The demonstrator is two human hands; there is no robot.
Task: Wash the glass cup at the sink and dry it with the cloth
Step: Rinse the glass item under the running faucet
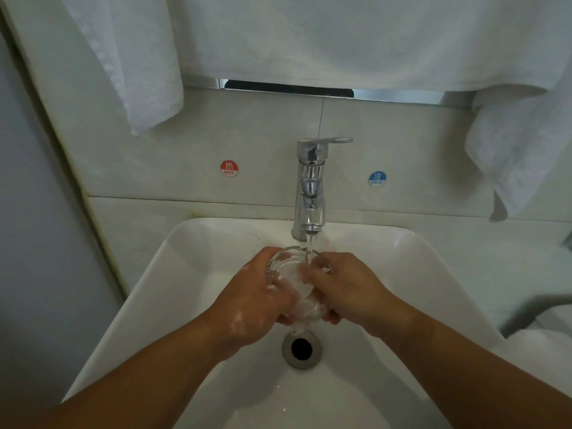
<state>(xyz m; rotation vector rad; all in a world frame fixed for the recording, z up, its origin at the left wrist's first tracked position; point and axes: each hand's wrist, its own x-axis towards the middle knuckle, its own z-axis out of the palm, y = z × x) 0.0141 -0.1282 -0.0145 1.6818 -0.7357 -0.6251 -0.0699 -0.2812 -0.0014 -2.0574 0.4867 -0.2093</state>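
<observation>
The clear glass cup (291, 264) is over the white sink (185, 261), tilted with its rim toward the tap. A stream of water from the chrome faucet (310, 193) runs into it. My left hand (257, 301) wraps the cup's left side and has soap foam on it. My right hand (343, 292) holds the right side, with fingers reaching inside the rim. White cloths hang above: one at the upper left (130, 57), one at the right (520, 156).
The open drain (301, 348) lies just below my hands. A red HOT sticker (229, 168) and a blue COLD sticker (377, 178) flank the faucet on the tiled wall. A wide white towel (371, 38) hangs across the top.
</observation>
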